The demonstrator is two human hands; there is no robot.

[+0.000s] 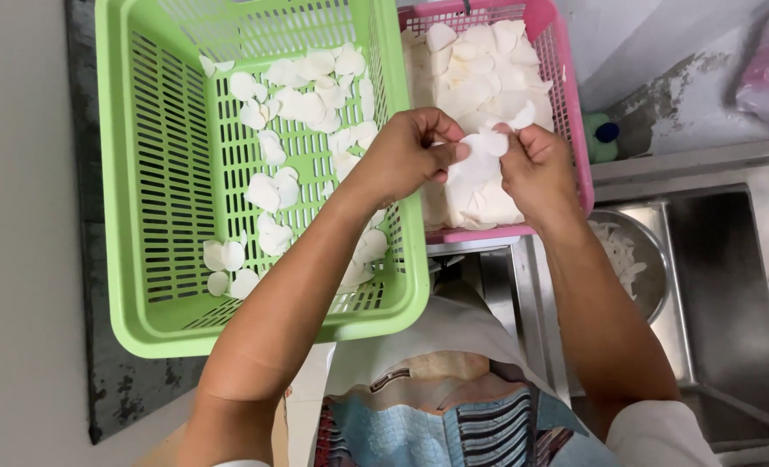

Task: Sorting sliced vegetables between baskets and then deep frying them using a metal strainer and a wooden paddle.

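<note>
Where the hands meet: both pinch one clump of thin white slices over the pink basket.
Left hand: fingers curled, thumb and fingertips closed on the clump's left edge.
Right hand: fingertips closed on its right edge.
Green basket: just left, slices scattered inside.
Steel sink: right.

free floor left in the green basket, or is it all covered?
Green basket: bare along its left wall and near-left corner, beside the scattered white slices. Pink basket is heaped full; both hands, left hand and right hand, crowd over it.
</note>
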